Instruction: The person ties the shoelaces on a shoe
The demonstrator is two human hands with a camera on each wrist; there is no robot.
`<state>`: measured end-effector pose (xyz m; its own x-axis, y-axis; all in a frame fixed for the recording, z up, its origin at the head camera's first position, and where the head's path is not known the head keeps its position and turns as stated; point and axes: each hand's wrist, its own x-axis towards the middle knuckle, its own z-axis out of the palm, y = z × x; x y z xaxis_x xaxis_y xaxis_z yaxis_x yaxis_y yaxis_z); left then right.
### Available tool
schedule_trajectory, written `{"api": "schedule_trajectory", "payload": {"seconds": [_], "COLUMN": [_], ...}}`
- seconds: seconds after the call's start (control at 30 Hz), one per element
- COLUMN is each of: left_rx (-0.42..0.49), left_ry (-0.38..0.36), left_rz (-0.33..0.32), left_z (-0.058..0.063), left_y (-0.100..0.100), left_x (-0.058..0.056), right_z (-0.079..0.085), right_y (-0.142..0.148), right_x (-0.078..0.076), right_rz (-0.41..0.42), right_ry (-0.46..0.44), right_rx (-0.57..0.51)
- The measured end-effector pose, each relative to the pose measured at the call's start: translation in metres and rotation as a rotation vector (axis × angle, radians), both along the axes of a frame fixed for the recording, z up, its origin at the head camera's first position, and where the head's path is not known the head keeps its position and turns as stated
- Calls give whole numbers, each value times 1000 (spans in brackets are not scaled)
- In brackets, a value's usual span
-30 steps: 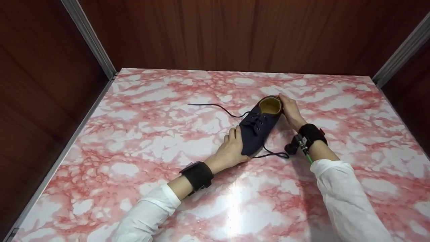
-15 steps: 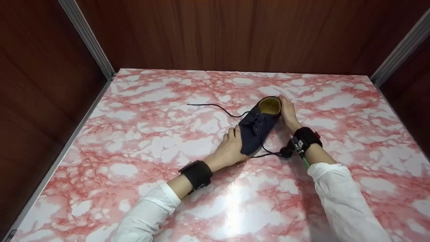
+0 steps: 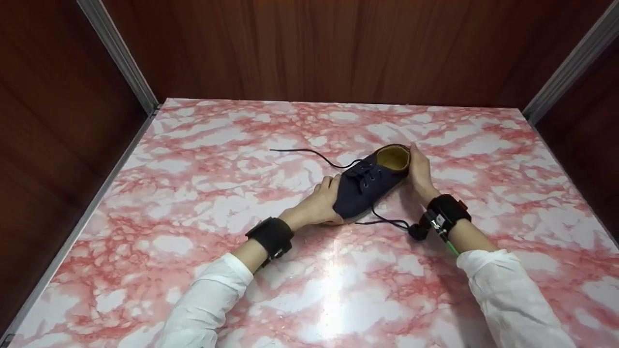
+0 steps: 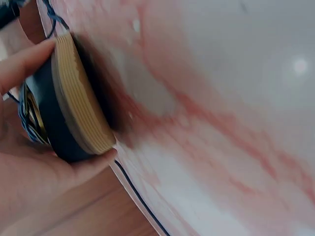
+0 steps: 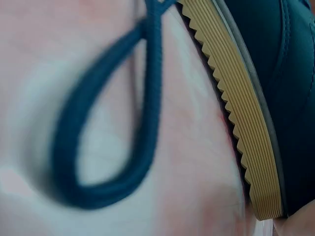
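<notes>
A dark navy lace-up shoe [image 3: 353,195] with a yellowish lining lies slantwise, toe toward the near left. My left hand [image 3: 314,205] grips its toe; in the left wrist view the thumb and a finger clasp both sides above the tan ridged sole [image 4: 81,98]. Around the heel, at the far right end, my right hand [image 3: 420,174] holds the shoe, though most of those fingers are hidden. One loose shoelace [image 3: 309,151] trails left across the table. The other lace bends into a loop [image 5: 153,98], large in the right wrist view.
The red-and-white marbled table [image 3: 193,212] lies under everything. Dark brown wood panels [image 3: 309,48] rise behind it and at both sides, with metal strips in the corners. Black straps [image 3: 273,237] circle both wrists, and a small camera hangs near the right-hand lace.
Between both hands the shoe has turned slightly: its heel has swung right and nearer, its toe a little left. The hands have moved along with it. The head view has shifted slightly.
</notes>
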<state>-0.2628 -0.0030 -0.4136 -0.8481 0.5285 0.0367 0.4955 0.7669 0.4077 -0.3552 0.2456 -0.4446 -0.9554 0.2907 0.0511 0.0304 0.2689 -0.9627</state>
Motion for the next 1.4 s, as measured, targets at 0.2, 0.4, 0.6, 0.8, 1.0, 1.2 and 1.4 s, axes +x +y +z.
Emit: {"api": "schedule_trajectory", "payload": {"seconds": [0.2, 0.4, 0.6, 0.8, 1.0, 1.2, 1.4], "left_rx": [23, 46, 8, -60, -91, -125, -134], "left_ry": [-22, -35, 41, 77, 100, 111, 99], "left_rz": [-74, -103, -70, 55, 116, 124, 93], "left_z": [0, -1, -3, -3, -3, -3, -2], "left_y": [-5, -9, -8, 4, 16, 18, 14], "left_x": [-6, -12, -10, -5, -4, -5, -13], "right_z": [-9, 4, -10, -25, -26, -25, -18], "right_y": [8, 5, 19, 32, 31, 32, 25], "right_x": [2, 19, 3, -27, -37, -33, -18], "right_rz": [-12, 13, 68, 244, 356, 254, 155], "right_ry": [-6, -3, -5, 56, 77, 25, 12], "right_rx": [-17, -122, -171, -293, -300, -267, -183]}}
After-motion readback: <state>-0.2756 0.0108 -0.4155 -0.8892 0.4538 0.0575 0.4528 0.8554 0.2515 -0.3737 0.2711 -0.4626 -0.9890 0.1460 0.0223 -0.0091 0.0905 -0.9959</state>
